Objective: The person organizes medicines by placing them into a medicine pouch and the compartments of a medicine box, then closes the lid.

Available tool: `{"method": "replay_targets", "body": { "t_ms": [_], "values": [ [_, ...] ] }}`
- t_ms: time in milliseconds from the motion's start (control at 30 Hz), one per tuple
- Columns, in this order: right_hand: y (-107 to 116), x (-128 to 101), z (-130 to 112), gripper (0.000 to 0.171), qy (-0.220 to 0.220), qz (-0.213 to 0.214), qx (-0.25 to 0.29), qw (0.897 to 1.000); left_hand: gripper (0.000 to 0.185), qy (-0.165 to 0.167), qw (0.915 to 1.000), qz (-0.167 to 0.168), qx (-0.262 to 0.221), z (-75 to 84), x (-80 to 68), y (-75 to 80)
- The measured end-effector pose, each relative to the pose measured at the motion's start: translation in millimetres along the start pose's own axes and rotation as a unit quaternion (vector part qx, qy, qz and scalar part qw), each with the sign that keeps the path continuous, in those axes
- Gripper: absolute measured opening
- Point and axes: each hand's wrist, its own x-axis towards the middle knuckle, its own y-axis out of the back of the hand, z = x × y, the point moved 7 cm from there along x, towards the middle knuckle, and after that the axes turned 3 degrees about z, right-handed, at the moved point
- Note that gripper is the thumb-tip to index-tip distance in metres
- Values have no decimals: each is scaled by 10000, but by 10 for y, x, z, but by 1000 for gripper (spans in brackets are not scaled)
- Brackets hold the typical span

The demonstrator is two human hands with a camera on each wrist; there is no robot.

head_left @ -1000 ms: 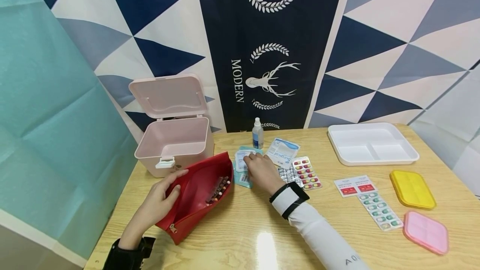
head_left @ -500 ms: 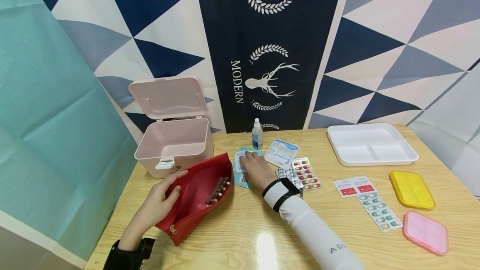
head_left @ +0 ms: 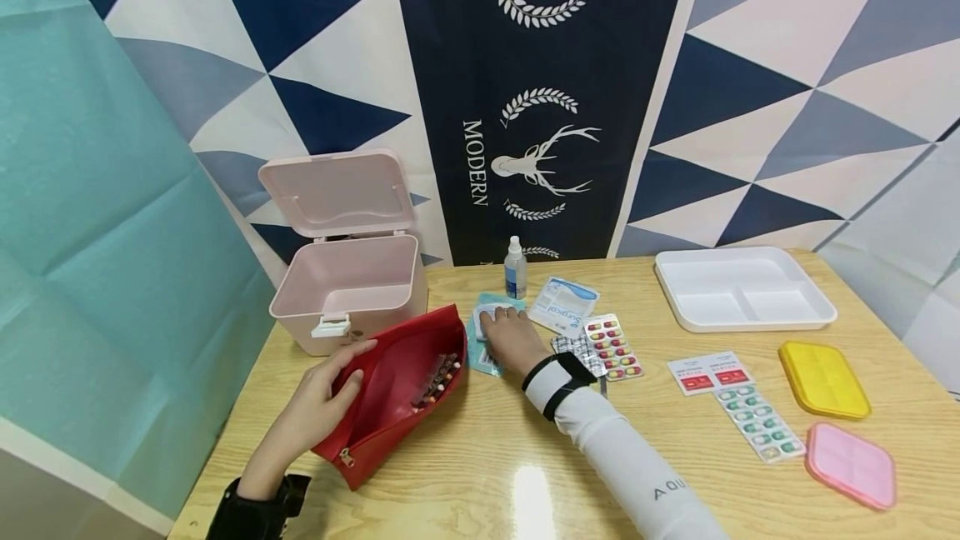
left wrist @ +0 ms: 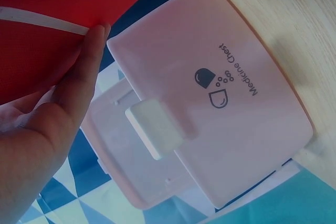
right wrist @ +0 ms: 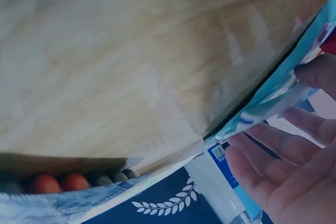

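— When starting left of the red pouch (head_left: 390, 394), to name what first?

— One pink box (head_left: 345, 267), lid raised, behind and left of the pouch. Lettered "Medicine Chest" beside a capsule drawing in the left wrist view; not readable from the head view.

— And at the pouch itself?

— Set on the wooden table (head_left: 450, 507), in front of the box, and pinched at its left edge by one left hand (head_left: 318, 398). Filled in part, toward the right end, with small dark pieces (head_left: 435, 382), visible only from the head and too fine to count.

— Just right of the pouch?

— One right hand (head_left: 517, 340), fingertips on teal and white packets (head_left: 483, 361), half covered, so impossible to number. Pinching or merely touching? Cannot tell, even from the right wrist view of palm and thumb.

— Farther right of the pouch, by count?

— One clear bottle (head_left: 515, 276), with a barcode caught only by the right wrist view; one "Surgical" packet (head_left: 565, 307); one silver blister pack (head_left: 579, 352); one card of red-and-yellow capsules (head_left: 613, 346).

— And well right of it?

— One red-printed packet (head_left: 711, 372), one three-compartment white tray (head_left: 720, 271), one card of green capsules (head_left: 759, 423), one yellow case (head_left: 825, 379), one pink case (head_left: 852, 465).
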Motion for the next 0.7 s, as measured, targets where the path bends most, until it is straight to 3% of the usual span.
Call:
{"method": "replay_targets", "body": {
  "t_ms": [100, 500, 700],
  "values": [
    [-4, 7, -3, 34, 11, 76, -163, 9998, 42, -9, 10000, -11, -8, 4, 2, 1],
    [152, 3, 82, 12, -519, 529, 25, 9972, 41, -20, 10000, -37, 4, 20, -2, 4],
    [294, -45, 114, 6, -626, 1105, 40, 9919, 42, -6, 10000, -65, 56, 24, 2, 6]
  ]
}}
